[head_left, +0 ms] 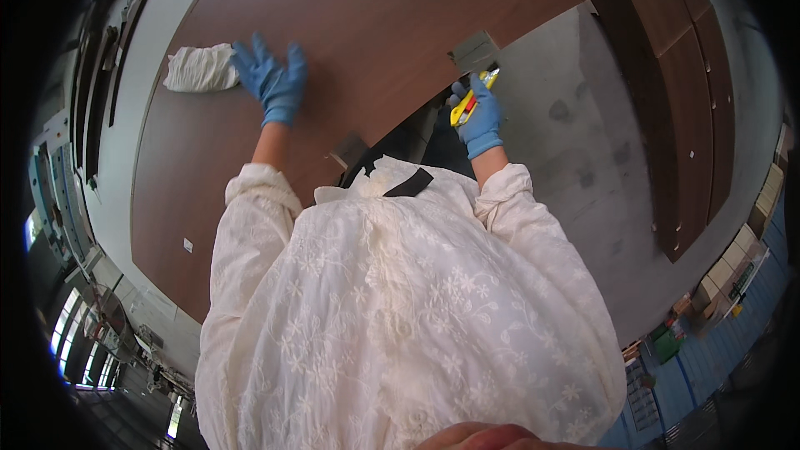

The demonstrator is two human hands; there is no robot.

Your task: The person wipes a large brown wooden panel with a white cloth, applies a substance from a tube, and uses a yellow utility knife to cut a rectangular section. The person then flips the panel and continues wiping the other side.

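Note:
A large reddish-brown wood panel [358,25] lies in front of me, filling the upper left. Over its left part is my left hand [275,83] in a blue glove, fingers spread, with nothing gripped. A bunched white cloth [200,68] rests on the panel beside its fingertips; I cannot tell whether they touch. In my right hand [481,127], also gloved in blue, is a yellow utility knife [463,109] with a red part, tilted up and to the right. It is close to the panel's right edge, by a small grey plate [473,50].
Brown boards or boxes [667,58] stand stacked on the right, upon the grey floor [575,142]. Another small grey block [348,151] sits at the panel's near edge. Dark strips [125,42] lie at the far left. Shelving with boxes [725,271] lines the right rim.

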